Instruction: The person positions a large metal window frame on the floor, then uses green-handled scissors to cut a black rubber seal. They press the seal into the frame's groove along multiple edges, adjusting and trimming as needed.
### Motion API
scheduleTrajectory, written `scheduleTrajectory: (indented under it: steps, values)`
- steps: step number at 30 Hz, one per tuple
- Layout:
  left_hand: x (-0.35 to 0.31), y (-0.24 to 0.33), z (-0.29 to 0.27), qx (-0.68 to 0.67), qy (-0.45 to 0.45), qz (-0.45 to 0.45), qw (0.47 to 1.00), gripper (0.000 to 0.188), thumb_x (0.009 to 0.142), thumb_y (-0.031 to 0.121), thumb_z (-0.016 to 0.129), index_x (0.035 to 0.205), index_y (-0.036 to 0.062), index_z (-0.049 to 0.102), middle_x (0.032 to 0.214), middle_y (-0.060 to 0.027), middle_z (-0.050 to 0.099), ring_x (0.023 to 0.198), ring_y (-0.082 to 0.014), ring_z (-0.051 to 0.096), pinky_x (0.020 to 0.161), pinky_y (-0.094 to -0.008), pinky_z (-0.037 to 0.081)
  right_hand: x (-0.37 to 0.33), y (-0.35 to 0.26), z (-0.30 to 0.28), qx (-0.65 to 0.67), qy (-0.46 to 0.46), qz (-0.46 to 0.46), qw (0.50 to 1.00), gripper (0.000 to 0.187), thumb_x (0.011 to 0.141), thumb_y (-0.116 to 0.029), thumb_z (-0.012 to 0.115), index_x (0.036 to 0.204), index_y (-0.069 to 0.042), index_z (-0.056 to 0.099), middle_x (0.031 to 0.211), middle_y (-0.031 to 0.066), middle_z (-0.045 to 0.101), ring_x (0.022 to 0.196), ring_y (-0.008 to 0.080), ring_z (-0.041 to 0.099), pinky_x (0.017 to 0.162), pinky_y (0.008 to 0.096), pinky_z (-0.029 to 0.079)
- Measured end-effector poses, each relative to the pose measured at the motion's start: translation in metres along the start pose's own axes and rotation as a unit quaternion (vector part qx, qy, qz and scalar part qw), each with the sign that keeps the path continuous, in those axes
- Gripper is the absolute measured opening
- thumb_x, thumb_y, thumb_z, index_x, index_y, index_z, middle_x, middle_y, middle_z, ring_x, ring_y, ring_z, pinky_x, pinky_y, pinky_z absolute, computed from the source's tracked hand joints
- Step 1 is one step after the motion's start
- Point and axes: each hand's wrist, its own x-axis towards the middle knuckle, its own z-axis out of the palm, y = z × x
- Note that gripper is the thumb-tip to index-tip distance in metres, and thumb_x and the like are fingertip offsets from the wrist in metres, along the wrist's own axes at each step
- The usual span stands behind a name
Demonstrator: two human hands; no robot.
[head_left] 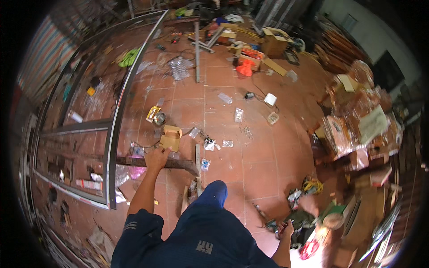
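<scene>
My left hand (pixel 156 158) reaches forward and pinches the near edge of a small open cardboard box (pixel 170 139), its flap raised. Close to that box lie a round metal-looking roll (pixel 159 118) and a yellow carton (pixel 153 113). Low at the right, my right hand (pixel 286 229) is closed around something small and dark with a bit of red, too small to name. Beside it lies a heap of dark green cloth or bags (pixel 304 227). Several small clear plastic packets, one with blue pieces (pixel 205 164), are scattered on the tiles to the right of the box.
A large metal frame (pixel 117 120) stands at the left. Plastic-wrapped bundles (pixel 357 129) pile up at the right. A metal bar (pixel 197 53), an orange bag (pixel 245 68), cardboard boxes (pixel 275 42) and a white square adapter (pixel 270 99) with cable lie farther off on the tiled floor.
</scene>
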Motion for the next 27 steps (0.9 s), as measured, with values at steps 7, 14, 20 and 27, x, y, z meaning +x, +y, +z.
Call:
scheduleTrajectory:
  steps: [7,14,20,27]
  values:
    - [0.0,0.021,-0.019,-0.026,-0.032,-0.032,0.999,0.046,0.088,0.055,0.067,0.09,0.0106,0.078,0.082,-0.0138,0.074,0.08,-0.0341,0.072,0.072,-0.046,0.055,0.093,-0.077,0.169,-0.164,-0.125,0.01,0.978,0.029,0.099,-0.041,0.061,0.096,-0.012,0.061,0.076,0.0047,0.061,0.061,0.0227,0.062,0.049,0.0335,0.049]
    - [0.012,0.028,-0.022,-0.02,-0.098,-0.09,0.991,0.041,0.087,0.05,0.07,0.088,0.0096,0.077,0.083,-0.0131,0.074,0.079,-0.0338,0.072,0.074,-0.0462,0.055,0.168,-0.087,0.293,-0.505,-0.333,-0.048,0.795,0.036,0.1,-0.041,0.061,0.113,-0.008,0.062,0.087,0.006,0.063,0.071,0.0211,0.062,0.056,0.0295,0.045]
    - [0.023,0.028,-0.012,-0.012,-0.104,-0.172,0.98,0.035,0.086,0.045,0.073,0.093,0.011,0.077,0.085,-0.0114,0.075,0.082,-0.0341,0.072,0.077,-0.0455,0.056,0.263,-0.181,0.446,-0.319,-0.326,0.135,0.879,0.038,0.101,-0.046,0.059,0.124,-0.016,0.056,0.1,0.0065,0.064,0.078,0.0195,0.065,0.061,0.0288,0.05]
    - [0.05,0.037,-0.008,0.058,-0.167,-0.323,0.93,0.041,0.089,0.049,0.068,0.101,0.0113,0.076,0.103,-0.0172,0.074,0.098,-0.0389,0.07,0.086,-0.0508,0.054,0.253,-0.274,0.691,-0.434,-0.271,0.054,0.858,0.035,0.1,-0.035,0.06,0.123,-0.009,0.055,0.104,0.0146,0.067,0.077,0.0266,0.07,0.064,0.0359,0.057]
